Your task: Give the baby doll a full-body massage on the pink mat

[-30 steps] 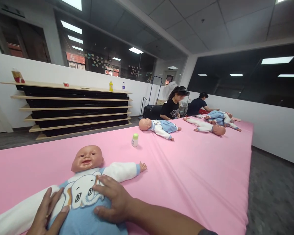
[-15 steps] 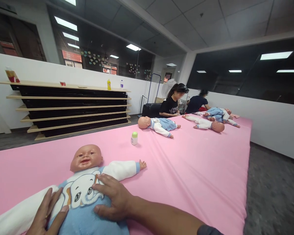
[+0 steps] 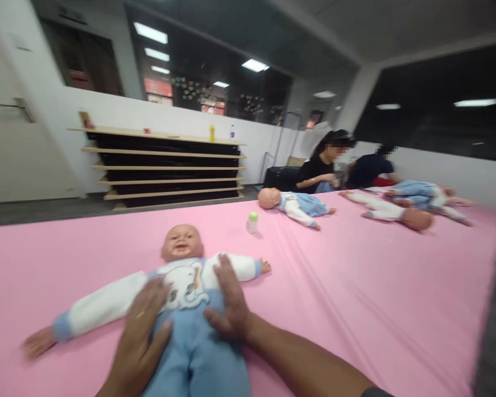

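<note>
A baby doll lies on its back on the pink-covered table, head away from me and arms spread. It wears a white and blue outfit with an elephant face on the chest. My left hand rests along one side of the doll's torso, fingers extended and thumb apart. On the opposite side, my right hand lies against the chest and waist, its thumb spread over the blue cloth. Neither hand is wrapped around anything. Beyond the doll stands a small white bottle with a green cap.
Another doll in blue and white lies farther back. To the right are a doll in white and more dolls in a pile. Two people sit at the far side. A stack of boards stands by the wall.
My view has swung left and pulled back, showing more of the doll's legs and its outstretched arm. My right hand has shifted from the elephant face to the doll's side.
</note>
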A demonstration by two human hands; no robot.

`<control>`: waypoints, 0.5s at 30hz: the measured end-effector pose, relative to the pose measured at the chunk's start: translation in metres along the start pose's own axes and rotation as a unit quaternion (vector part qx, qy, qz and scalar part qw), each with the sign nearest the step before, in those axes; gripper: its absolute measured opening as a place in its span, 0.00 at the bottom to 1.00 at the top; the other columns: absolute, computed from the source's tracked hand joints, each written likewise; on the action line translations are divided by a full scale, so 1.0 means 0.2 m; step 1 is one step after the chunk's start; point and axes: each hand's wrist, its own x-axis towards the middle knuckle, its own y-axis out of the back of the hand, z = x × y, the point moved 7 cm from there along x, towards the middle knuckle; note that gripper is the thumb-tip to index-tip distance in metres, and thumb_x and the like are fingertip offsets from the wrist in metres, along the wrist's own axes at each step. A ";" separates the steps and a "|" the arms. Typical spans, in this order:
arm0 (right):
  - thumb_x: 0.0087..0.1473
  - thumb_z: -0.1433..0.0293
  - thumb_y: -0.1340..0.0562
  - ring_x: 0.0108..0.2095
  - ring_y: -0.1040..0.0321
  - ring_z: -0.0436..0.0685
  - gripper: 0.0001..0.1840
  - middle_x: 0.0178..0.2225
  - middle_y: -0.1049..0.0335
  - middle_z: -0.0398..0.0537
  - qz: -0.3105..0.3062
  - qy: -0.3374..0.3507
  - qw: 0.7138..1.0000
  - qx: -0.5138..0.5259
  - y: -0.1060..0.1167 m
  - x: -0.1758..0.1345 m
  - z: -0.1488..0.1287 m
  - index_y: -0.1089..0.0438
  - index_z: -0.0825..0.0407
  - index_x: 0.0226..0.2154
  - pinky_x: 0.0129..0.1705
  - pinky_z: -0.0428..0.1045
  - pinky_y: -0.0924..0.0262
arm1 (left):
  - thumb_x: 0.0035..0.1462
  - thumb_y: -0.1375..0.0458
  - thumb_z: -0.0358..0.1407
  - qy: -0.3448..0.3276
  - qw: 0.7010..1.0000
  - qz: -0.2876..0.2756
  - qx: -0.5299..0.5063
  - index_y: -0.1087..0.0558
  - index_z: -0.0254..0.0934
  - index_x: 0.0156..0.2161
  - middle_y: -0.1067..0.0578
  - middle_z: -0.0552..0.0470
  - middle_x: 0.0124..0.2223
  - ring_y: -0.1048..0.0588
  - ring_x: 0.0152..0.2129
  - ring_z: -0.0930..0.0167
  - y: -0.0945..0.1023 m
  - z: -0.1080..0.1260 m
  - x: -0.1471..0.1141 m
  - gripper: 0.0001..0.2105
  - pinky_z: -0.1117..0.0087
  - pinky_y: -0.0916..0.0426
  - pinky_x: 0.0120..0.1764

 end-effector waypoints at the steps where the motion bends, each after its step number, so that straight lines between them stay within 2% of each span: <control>1: 0.58 0.53 0.48 0.68 0.69 0.71 0.41 0.69 0.73 0.55 0.004 -0.007 1.000 0.005 0.01 0.00 -0.01 0.63 0.51 0.67 0.65 0.68 0.62 | 0.62 0.51 0.41 -0.001 0.999 -0.047 0.000 0.39 0.48 0.62 0.42 0.56 0.66 0.46 0.64 0.62 -0.02 0.02 0.00 0.23 0.53 0.53 0.65; 2: 0.59 0.55 0.48 0.68 0.71 0.71 0.40 0.69 0.73 0.55 0.004 -0.021 1.000 0.006 0.02 0.00 0.00 0.63 0.51 0.67 0.64 0.69 0.64 | 0.63 0.53 0.41 0.017 0.995 -0.094 0.004 0.38 0.45 0.62 0.42 0.54 0.66 0.48 0.64 0.62 -0.05 0.02 0.01 0.23 0.53 0.53 0.65; 4: 0.58 0.56 0.46 0.68 0.73 0.72 0.41 0.69 0.74 0.54 0.006 -0.026 1.000 -0.001 0.02 0.01 0.01 0.63 0.48 0.67 0.64 0.72 0.66 | 0.63 0.53 0.41 0.033 0.990 -0.138 0.006 0.40 0.41 0.64 0.46 0.50 0.67 0.52 0.66 0.62 -0.07 0.01 0.03 0.24 0.51 0.56 0.65; 9: 0.57 0.55 0.46 0.68 0.80 0.74 0.44 0.69 0.79 0.50 0.014 -0.018 0.999 -0.029 0.04 0.05 0.00 0.70 0.44 0.68 0.61 0.77 0.71 | 0.63 0.51 0.40 0.043 0.990 -0.133 -0.012 0.40 0.40 0.63 0.47 0.49 0.67 0.54 0.66 0.62 -0.07 -0.01 0.06 0.24 0.51 0.59 0.65; 12: 0.58 0.53 0.46 0.67 0.81 0.73 0.45 0.69 0.83 0.46 -0.006 -0.017 1.000 -0.020 0.03 0.03 -0.04 0.71 0.42 0.68 0.62 0.76 0.72 | 0.62 0.50 0.42 0.050 0.992 -0.114 -0.004 0.37 0.36 0.61 0.43 0.45 0.66 0.50 0.65 0.62 -0.04 0.04 0.04 0.24 0.53 0.57 0.65; 13: 0.56 0.52 0.44 0.68 0.80 0.73 0.45 0.69 0.80 0.45 -0.021 -0.016 1.000 -0.014 0.00 0.02 -0.03 0.68 0.42 0.68 0.64 0.74 0.74 | 0.61 0.49 0.43 0.043 0.994 -0.104 0.001 0.36 0.34 0.60 0.41 0.44 0.65 0.48 0.65 0.62 -0.02 0.07 0.04 0.24 0.54 0.55 0.65; 14: 0.56 0.52 0.43 0.68 0.77 0.71 0.43 0.69 0.72 0.44 -0.050 -0.022 0.999 0.000 -0.05 0.00 0.00 0.61 0.42 0.67 0.66 0.71 0.75 | 0.61 0.49 0.44 0.028 0.994 -0.104 0.007 0.35 0.33 0.60 0.40 0.42 0.64 0.47 0.64 0.63 -0.02 0.09 0.04 0.25 0.56 0.54 0.65; 15: 0.57 0.52 0.46 0.68 0.70 0.68 0.36 0.68 0.62 0.43 -0.082 -0.031 0.996 0.031 -0.12 -0.02 0.05 0.52 0.40 0.65 0.68 0.67 0.72 | 0.61 0.50 0.45 0.012 0.994 -0.111 0.018 0.36 0.32 0.60 0.40 0.42 0.64 0.47 0.64 0.64 -0.02 0.10 0.04 0.26 0.58 0.54 0.65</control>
